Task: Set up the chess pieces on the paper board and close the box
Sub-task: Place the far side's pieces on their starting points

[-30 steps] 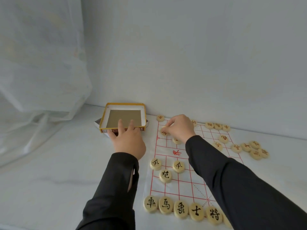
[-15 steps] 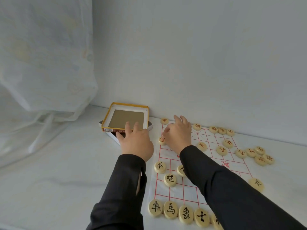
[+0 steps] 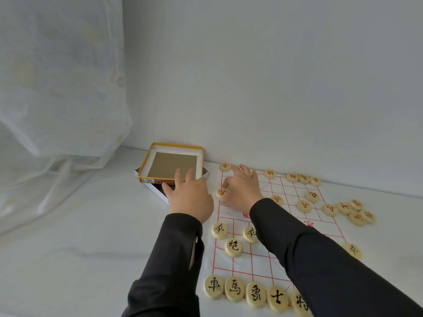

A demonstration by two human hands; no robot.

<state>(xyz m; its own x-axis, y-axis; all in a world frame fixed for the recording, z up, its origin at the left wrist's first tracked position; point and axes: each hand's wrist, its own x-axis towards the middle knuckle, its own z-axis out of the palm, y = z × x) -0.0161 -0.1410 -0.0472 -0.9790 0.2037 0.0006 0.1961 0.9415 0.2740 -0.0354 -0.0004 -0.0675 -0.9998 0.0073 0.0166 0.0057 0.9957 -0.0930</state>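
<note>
A: Item one, paper board (image 3: pixel 263 259). Status?
B: Flat on the white desk (image 3: pixel 91 236). Near row of black-lettered pieces (image 3: pixel 234 288) set along its front edge; a black cannon (image 3: pixel 233 247) and two black soldiers stand ahead of them. Far row partly filled, with a red chariot (image 3: pixel 225 166) at the far left corner. My judgement: somewhat past halfway.

A: Outstanding?
B: A loose cluster of red pieces (image 3: pixel 357 211) lies off the board's right edge, unplaced. One black soldier (image 3: pixel 352 250) sits at the right margin.

A: Item two, the box.
B: Box lid (image 3: pixel 170 162), yellow-rimmed, rests upturned and askew over the box base (image 3: pixel 160 191), left of the board. Not closed.

A: Hands?
B: Left hand (image 3: pixel 191 196) spread flat, fingers extended onto the lid's near edge, gripping nothing. Right hand (image 3: pixel 242 191) palm-down over the board's far left squares, fingers loosely spread; what lies beneath it I cannot tell. A red soldier (image 3: pixel 222 192) lies touching its thumb side, between both hands.
</note>
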